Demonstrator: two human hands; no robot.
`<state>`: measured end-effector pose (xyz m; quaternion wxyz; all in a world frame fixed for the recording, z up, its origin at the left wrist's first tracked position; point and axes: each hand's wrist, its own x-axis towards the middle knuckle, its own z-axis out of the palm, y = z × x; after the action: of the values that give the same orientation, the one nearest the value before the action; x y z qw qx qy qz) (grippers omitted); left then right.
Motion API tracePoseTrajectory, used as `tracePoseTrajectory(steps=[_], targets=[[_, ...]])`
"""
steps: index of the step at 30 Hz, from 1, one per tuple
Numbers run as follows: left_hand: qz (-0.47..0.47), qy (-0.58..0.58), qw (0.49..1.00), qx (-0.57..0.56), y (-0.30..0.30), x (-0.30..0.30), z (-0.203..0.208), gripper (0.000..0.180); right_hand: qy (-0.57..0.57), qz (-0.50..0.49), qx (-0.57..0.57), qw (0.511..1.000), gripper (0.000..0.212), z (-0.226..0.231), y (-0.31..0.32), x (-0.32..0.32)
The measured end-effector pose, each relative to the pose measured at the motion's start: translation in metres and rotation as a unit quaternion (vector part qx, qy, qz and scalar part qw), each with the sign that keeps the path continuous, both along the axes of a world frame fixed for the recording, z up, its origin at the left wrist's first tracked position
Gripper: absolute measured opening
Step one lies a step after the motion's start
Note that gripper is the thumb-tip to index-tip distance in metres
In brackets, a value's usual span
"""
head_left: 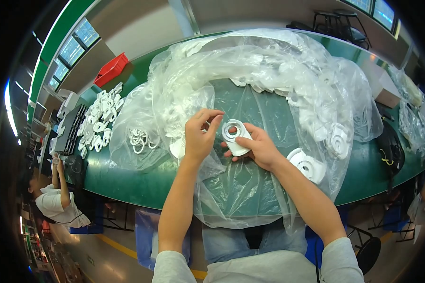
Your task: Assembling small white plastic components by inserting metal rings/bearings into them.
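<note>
My right hand point(260, 147) is closed on a white plastic housing point(237, 149), its thumb across the front and fingers behind. The housing has a round ring-shaped end with a hole, turned up and toward my left hand. Just left of it, apart from it, my left hand point(202, 134) is raised with thumb and forefinger brought together. Whatever may be between those fingertips is too small to make out. A similar white part point(307, 166) lies by my right forearm, and another point(338, 141) sits under clear film farther right. White rings point(140, 140) rest in a clear bag at the left.
Large clear plastic bags point(269, 59) full of white parts curve round the back of the green table point(123, 181). Loose white parts point(99, 118) and a red bin point(111, 69) are at the left. A carton point(381, 85) stands right. Another person point(59, 200) sits far left.
</note>
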<state>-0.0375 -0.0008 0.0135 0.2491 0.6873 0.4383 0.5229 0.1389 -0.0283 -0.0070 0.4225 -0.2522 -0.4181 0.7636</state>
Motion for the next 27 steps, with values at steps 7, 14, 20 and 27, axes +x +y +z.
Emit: tracePoseTrajectory(steps=[7, 14, 20, 27], targets=[[-0.001, -0.006, 1.0, -0.003, 0.0, -0.002, -0.002, 0.01, 0.014, -0.014, 0.008, 1.0, 0.036, -0.001, 0.001, -0.002], [-0.093, -0.062, 0.981, -0.16, -0.006, -0.003, 0.01, 0.016, 0.0, -0.057, 0.045, 0.997, 0.034, -0.003, 0.001, -0.004], [-0.112, -0.073, 0.969, -0.205, -0.005, -0.002, 0.007, 0.018, -0.024, -0.075, 0.071, 0.994, 0.032, -0.005, 0.0, -0.005], [-0.137, -0.081, 0.965, -0.207, -0.007, 0.0, 0.007, 0.018, 0.001, -0.091, 0.068, 0.994, 0.026, -0.004, 0.002, -0.003]])
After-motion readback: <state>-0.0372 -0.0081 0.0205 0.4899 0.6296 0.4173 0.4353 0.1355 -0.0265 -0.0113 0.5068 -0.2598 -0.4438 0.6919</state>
